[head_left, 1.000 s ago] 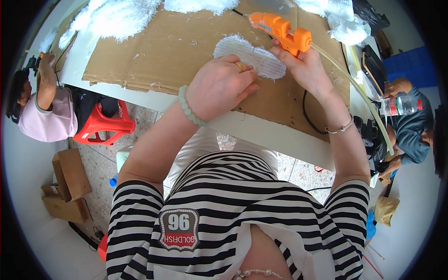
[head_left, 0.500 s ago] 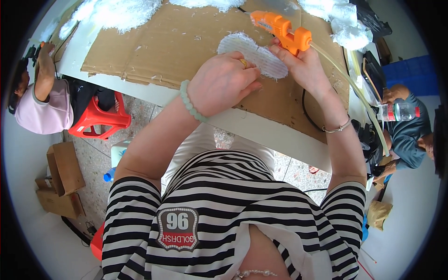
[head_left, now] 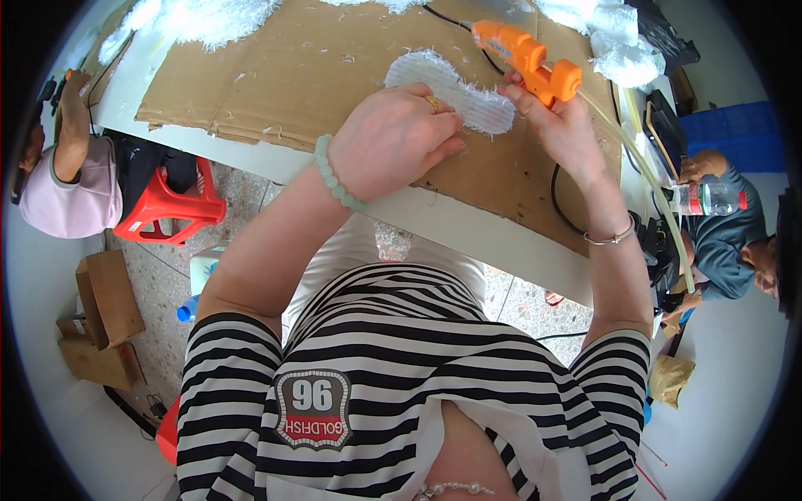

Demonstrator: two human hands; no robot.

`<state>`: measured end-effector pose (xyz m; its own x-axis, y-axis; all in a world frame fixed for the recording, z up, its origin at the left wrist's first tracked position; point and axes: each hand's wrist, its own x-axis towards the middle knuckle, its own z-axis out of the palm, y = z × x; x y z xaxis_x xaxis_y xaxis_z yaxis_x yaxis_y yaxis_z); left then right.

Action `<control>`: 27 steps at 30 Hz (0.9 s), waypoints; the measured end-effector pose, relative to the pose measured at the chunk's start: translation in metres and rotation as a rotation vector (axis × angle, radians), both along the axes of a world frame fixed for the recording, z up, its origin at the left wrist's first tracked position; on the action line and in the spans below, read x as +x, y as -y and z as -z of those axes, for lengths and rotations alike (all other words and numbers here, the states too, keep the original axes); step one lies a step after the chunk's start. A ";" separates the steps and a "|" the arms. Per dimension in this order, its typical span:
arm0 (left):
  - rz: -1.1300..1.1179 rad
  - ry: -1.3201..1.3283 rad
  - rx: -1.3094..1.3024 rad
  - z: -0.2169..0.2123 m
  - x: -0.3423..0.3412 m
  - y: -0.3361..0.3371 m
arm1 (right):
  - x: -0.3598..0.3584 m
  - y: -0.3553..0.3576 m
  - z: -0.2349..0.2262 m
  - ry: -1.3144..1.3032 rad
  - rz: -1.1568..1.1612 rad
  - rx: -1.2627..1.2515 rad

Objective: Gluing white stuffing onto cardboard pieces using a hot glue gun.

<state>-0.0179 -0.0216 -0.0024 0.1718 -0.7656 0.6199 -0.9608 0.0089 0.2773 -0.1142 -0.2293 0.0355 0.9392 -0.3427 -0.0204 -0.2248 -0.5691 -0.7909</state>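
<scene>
White fluffy insole piece (head_left: 451, 90) under left hand (head_left: 393, 138), beside right hand (head_left: 561, 125)

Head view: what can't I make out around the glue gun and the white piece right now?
- Glue gun nozzle tip: hidden behind the right hand, so contact with the white piece is unclear.
- White piece's near edge: covered by the left hand.
- Gun trigger: hidden by right fingers.
- White fluff: cut off by the top edge.

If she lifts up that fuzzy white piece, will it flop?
Probably a bit: the fuzzy white piece looks thin and flat on the cardboard. Likely light, as the left hand pins it. Its frayed edges may shed.
</scene>
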 end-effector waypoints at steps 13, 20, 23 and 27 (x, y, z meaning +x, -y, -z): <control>-0.014 0.008 -0.014 0.003 0.000 -0.001 | -0.014 0.002 0.011 0.074 -0.130 -0.029; -0.015 -0.002 -0.012 0.001 0.000 -0.002 | 0.003 -0.016 0.002 0.123 -0.139 0.003; -0.019 -0.001 -0.009 0.003 -0.001 -0.001 | 0.007 -0.019 0.007 0.051 -0.173 -0.059; -0.017 0.006 -0.005 0.003 -0.001 -0.001 | 0.008 -0.018 0.017 0.108 -0.212 0.039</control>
<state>-0.0187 -0.0210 -0.0058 0.1806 -0.7595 0.6249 -0.9625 -0.0057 0.2712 -0.1063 -0.2112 0.0186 0.9875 -0.1387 0.0745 -0.0167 -0.5628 -0.8264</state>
